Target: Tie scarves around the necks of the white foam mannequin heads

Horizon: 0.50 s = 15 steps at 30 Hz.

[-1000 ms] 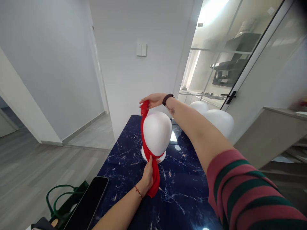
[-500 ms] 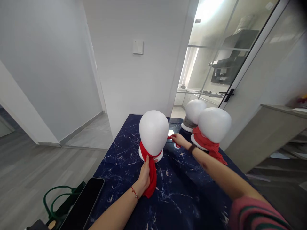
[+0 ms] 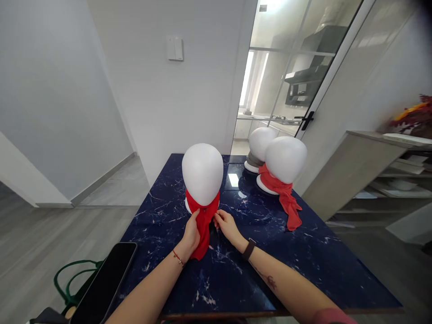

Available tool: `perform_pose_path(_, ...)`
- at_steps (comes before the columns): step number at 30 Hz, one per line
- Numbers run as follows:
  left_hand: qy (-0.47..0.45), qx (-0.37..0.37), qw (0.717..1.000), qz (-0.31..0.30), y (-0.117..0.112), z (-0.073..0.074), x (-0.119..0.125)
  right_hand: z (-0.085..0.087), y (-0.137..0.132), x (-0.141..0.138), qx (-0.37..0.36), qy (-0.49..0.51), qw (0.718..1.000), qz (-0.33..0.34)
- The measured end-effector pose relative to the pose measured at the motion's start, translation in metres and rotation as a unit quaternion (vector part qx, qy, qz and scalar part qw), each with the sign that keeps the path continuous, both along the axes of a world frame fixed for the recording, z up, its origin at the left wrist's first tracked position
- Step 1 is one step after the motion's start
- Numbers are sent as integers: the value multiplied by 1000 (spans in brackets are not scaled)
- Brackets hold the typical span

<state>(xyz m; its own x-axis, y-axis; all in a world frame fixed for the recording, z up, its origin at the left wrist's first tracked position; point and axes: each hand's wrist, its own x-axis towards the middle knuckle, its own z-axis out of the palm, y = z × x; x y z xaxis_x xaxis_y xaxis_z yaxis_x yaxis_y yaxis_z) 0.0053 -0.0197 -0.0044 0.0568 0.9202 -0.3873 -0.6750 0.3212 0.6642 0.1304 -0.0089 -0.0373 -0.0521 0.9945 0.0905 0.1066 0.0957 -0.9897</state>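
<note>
In front of me a white mannequin head (image 3: pixel 202 173) stands upright on the table. A red scarf (image 3: pixel 203 236) is wrapped around its neck, with one end hanging down the front onto the table. My left hand (image 3: pixel 192 231) is closed on the scarf at the front of the neck, its thumb on the cloth. Close by on the right, my right hand (image 3: pixel 227 223) pinches at the scarf's edge beside the neck; its fingertips are partly hidden.
The dark blue marbled table (image 3: pixel 263 279) bears a second mannequin head (image 3: pixel 286 158) in a coral-red scarf (image 3: pixel 286 202) and a third head (image 3: pixel 261 143) with a grey neck wrap (image 3: pixel 254 159). A black phone (image 3: pixel 104 281) and a green-handled bag (image 3: pixel 72 279) lie at lower left.
My right hand has come in from the right of the head to the front of the neck, beside my left hand. The red scarf now covers more of the neck's right side.
</note>
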Motion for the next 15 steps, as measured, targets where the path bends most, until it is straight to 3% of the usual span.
perform_pose_path(3, 68, -5, 997, 20, -3, -1, -5, -1, -5, 4, 6, -7, 1000, -22)
perform_pose_path(7, 140, -32, 989, -31, -4, 5, -17, 0, -7, 4, -24, 33, 999, -29)
perform_pose_path(9, 116, -49, 990, -60, -3, 15, -25, 1, -5, 7, -35, 55, 997, -44)
perform_pose_path(12, 5, -38, 989, -143, 0, 29, -32, 3, -2, 14, -32, 79, 993, -81)
perform_pose_path(15, -64, 3, 973, -221, 1, 32, -31, 4, 1, 21, -20, 90, 990, -110)
